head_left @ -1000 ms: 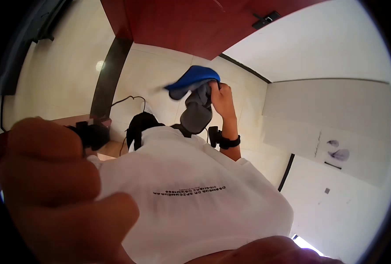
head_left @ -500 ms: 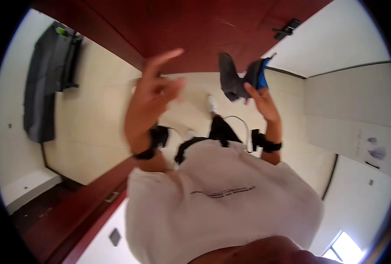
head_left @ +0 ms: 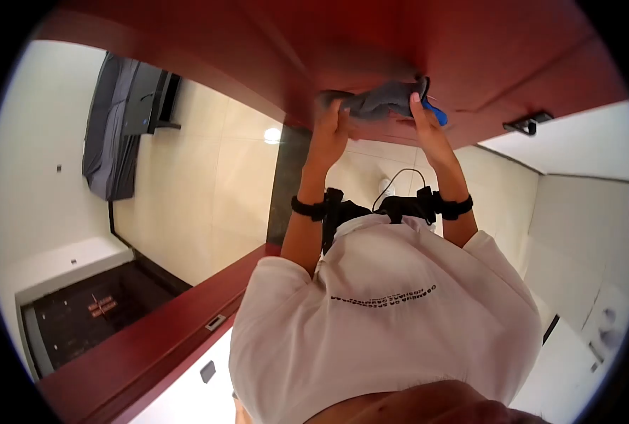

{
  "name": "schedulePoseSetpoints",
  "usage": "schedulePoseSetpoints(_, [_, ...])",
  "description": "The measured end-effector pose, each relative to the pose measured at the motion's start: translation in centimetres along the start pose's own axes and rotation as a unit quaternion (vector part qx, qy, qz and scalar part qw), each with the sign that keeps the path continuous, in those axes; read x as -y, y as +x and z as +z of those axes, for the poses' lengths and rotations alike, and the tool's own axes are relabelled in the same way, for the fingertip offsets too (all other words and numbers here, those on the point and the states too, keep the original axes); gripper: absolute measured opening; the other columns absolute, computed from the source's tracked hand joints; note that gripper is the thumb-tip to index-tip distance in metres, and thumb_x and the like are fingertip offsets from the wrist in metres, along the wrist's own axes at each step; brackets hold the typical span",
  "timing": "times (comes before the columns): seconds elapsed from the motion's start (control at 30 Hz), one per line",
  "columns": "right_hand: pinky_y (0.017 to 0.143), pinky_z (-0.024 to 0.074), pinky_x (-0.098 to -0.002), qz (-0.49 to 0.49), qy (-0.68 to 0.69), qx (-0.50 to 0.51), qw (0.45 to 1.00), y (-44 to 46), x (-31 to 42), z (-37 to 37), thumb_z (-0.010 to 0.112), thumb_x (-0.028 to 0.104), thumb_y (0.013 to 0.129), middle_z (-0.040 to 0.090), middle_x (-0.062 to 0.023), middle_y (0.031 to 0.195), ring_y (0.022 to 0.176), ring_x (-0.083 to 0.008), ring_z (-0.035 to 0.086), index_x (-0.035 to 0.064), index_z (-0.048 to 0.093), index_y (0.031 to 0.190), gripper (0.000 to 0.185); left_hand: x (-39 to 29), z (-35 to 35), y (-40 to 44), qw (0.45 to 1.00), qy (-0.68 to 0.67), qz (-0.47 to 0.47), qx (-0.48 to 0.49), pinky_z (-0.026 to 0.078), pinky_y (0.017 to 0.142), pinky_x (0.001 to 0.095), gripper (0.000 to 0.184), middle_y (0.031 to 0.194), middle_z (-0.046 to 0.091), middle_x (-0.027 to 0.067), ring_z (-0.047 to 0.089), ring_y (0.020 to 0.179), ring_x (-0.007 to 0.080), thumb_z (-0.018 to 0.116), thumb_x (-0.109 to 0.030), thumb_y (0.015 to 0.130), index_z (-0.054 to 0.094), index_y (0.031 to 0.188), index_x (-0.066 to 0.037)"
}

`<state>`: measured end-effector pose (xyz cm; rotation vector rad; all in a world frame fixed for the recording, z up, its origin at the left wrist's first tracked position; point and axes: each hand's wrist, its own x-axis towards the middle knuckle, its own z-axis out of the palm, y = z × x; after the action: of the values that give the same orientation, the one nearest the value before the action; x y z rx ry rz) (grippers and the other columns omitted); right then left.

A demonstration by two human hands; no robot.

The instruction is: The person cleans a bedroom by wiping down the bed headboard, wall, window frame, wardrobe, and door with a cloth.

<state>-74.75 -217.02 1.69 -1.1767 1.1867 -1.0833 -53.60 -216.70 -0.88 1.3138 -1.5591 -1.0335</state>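
A dark grey cloth (head_left: 385,99) with a blue part at its right end is stretched sideways between my two hands, against the dark red door (head_left: 371,42). My left hand (head_left: 328,138) is closed on the cloth's left end, its fingers slightly blurred. At the other end my right hand (head_left: 433,134) grips the cloth beside the blue part, thumb on top. Some fingers of both hands are hidden behind the cloth.
A black door handle (head_left: 530,124) sits to the right of my right hand. A red door frame (head_left: 187,339) with a metal strike plate runs at lower left. Farther left stands a dark grey sofa-like piece of furniture (head_left: 109,134). Pale tiles (head_left: 208,155) cover the floor.
My left hand, raised apart with fingers spread, has moved right and taken hold of the cloth. The cloth has gone from hanging folded in my right hand to stretched along the door.
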Motion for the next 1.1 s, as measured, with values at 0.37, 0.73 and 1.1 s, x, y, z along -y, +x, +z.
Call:
schedulePoseSetpoints(0.37, [0.062,0.0354,-0.0276,-0.124,0.301,-0.025,0.945,9.7,8.2,8.9,0.04,0.043,0.101,0.042,-0.0003,0.075,0.074,-0.0093,0.037,0.0029,0.05,0.081,0.045,-6.2,-6.9,8.0,0.965,0.108,0.177,-0.161,0.045,0.086,0.0351,0.05,0.088,0.063,0.0114,0.059,0.084,0.0235,0.057,0.003,0.078,0.044,0.126,0.004])
schedulePoseSetpoints(0.73, [0.069,0.0395,-0.0325,-0.121,-0.109,-0.019,0.986,12.4,-5.2,10.8,0.047,0.043,0.099,0.051,-0.0044,0.079,0.077,-0.0121,0.043,-0.0048,0.052,0.082,0.051,9.1,-6.0,6.2,0.908,0.401,0.083,-0.092,0.044,0.086,0.0484,0.064,0.101,0.058,0.0232,0.056,0.097,0.0391,0.064,-0.025,0.076,0.044,0.128,0.005])
schedulePoseSetpoints(1.1, [0.057,0.0384,-0.0355,-0.202,-0.082,-0.005,0.976,16.9,7.4,22.2,0.054,0.047,0.094,0.044,-0.0108,0.06,0.061,-0.0143,0.045,-0.0072,0.056,0.079,0.056,1.6,-21.9,10.4,0.879,0.326,0.197,-0.286,0.039,0.089,0.0541,0.047,0.109,0.048,0.0289,0.045,0.1,0.0468,0.06,-0.012,0.074,0.052,0.118,0.002])
